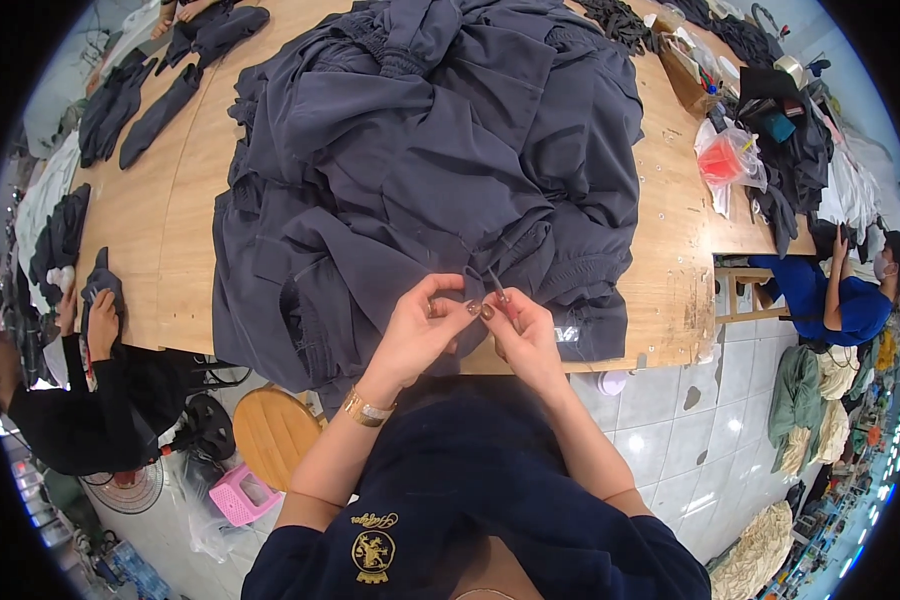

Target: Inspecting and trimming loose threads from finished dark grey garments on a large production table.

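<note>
Left hand (425,325) and right hand (530,345) met near the lower edge of a heap of dark grey garments (400,175), fingertips close together. The right was closed around a small pointed tool (500,286) with a reddish grip; the left's thumb and fingers curled in beside dark cloth, though whether they gripped it could not be told. The heap rose directly beyond the fingers, covering the middle of the wooden surface (675,310). At right lay a clear plastic bag (732,160) with something red inside; at left, loose dark pieces (160,115). Co-workers were at both sides, one in black (95,420), one in blue (855,305). A round wooden stool (275,430) and a pink plastic stool (242,494) stood below. Gold script and a round gold emblem (373,557) marked the wearer's navy shirt (490,480). The tool pointed away from the body, its long axis leaning left.
</note>
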Tool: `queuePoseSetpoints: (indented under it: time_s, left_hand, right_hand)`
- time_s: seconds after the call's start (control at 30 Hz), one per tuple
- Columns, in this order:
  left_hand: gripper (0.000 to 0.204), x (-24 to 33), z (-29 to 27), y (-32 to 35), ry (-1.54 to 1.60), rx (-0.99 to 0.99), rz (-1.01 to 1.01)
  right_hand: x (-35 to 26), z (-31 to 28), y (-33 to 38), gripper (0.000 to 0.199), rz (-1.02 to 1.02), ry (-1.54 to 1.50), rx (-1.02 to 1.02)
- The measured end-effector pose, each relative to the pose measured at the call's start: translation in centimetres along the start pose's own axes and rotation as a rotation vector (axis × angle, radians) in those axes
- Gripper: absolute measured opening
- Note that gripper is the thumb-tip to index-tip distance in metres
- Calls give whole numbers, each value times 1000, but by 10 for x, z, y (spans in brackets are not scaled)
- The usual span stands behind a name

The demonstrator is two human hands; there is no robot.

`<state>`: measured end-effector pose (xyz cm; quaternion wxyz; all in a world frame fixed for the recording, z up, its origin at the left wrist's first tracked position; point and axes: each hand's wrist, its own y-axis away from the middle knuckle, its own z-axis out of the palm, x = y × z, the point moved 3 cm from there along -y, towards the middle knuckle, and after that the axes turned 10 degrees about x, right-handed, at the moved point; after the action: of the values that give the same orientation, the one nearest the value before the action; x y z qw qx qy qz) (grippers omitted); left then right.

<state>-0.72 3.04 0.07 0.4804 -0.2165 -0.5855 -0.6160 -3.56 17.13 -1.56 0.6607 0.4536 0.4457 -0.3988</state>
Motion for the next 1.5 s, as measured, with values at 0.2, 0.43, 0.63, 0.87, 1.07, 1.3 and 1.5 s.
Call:
queuePoseSetpoints:
  time_s: [0.2,0.43,0.63,0.87,1.07,1.3,1.5]
  left_hand:
    - [20,7,-11,-7,91,38,117]
    - [9,20,-20,3,679,57,148]
    - [10,7,-26,5,622,137,12]
    - [13,7,-14,6,636,112,32]
    - [14,5,-14,7,581,147,94]
    - [14,3,-12,7,563,146,95]
    - [14,4,-11,7,598,127,75]
  right_hand:
    - [-17,3,-6,13,24,-218,122]
    - [-24,6,-1,24,-187,46,57]
    - [-18,13,3,22,-320,239,47]
    - [-24,26,-2,18,-275,261,127]
    - [-25,29,-6,15,-273,305,164]
    - [-24,24,-9,8,-363,319,113]
    - [-33,21,-13,12,-251,130,84]
